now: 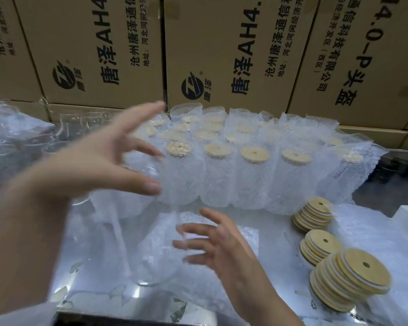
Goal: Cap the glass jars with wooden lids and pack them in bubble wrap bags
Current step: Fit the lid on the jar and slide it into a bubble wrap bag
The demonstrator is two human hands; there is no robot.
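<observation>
Both grips are open, fingers spread and holding nothing: the left hand (85,165) at 9 o'clock, the right hand (222,243) at 6 o'clock, just beside a blurred glass jar (156,267) standing on the table (85,300). Rows of bagged jars (254,175) topped with wooden lids stand at 1 o'clock before cardboard boxes (222,55). Loose lid stacks (349,278) lie at 4 o'clock.

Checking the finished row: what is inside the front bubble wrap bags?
Each bubble wrap bag shows a round wooden lid at its top. The jars below are hidden by the wrap.
</observation>
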